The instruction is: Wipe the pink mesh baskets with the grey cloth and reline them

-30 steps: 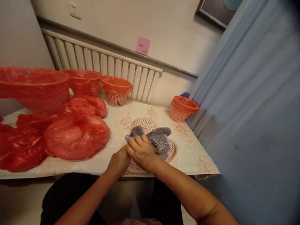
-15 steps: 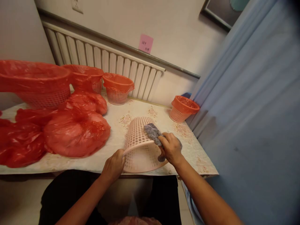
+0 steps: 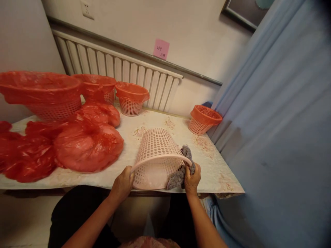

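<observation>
A pale pink perforated plastic basket (image 3: 157, 143) lies on its side on the table, its mouth facing me. My left hand (image 3: 122, 184) is closed on the left side of its rim. At the right side of the rim, my right hand (image 3: 192, 179) is closed on a grey cloth (image 3: 177, 179). The cloth wraps over the rim there, part of it inside the basket and part outside.
Baskets lined with red bags stand at the back left: a large one (image 3: 43, 89), a middle one (image 3: 99, 82) and a small one (image 3: 131, 100). Filled red bags (image 3: 89, 148) lie before them. Another lined basket (image 3: 204, 120) stands near the blue curtain (image 3: 271, 137). A radiator (image 3: 113, 65) is behind.
My right hand has moved the grey cloth from the basket's outer side down to the right part of its rim. My left hand keeps its hold, and the basket has turned slightly.
</observation>
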The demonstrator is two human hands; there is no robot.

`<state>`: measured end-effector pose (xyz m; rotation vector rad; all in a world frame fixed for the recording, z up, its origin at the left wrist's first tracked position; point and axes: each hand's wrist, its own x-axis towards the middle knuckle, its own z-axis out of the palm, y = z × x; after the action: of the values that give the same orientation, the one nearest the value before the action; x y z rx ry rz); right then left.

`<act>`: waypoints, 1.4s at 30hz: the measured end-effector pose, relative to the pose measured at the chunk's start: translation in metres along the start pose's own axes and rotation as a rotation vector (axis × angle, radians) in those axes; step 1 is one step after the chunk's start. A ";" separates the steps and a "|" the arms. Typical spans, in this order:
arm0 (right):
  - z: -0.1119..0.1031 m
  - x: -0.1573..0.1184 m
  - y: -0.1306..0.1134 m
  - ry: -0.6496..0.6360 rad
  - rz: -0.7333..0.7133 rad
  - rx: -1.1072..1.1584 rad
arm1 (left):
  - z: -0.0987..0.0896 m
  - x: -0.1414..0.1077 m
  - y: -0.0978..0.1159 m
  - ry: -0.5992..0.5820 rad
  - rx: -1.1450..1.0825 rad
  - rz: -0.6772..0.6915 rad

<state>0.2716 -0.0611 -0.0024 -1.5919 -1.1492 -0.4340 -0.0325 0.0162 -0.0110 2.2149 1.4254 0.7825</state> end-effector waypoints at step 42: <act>0.009 0.099 -0.095 -0.438 -0.656 -0.195 | -0.046 0.069 0.055 0.113 -0.130 0.467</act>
<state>0.2354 -0.0119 0.1208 -1.4828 -2.0329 -0.6526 -0.0009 0.0575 0.0735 2.4610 0.8722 1.1297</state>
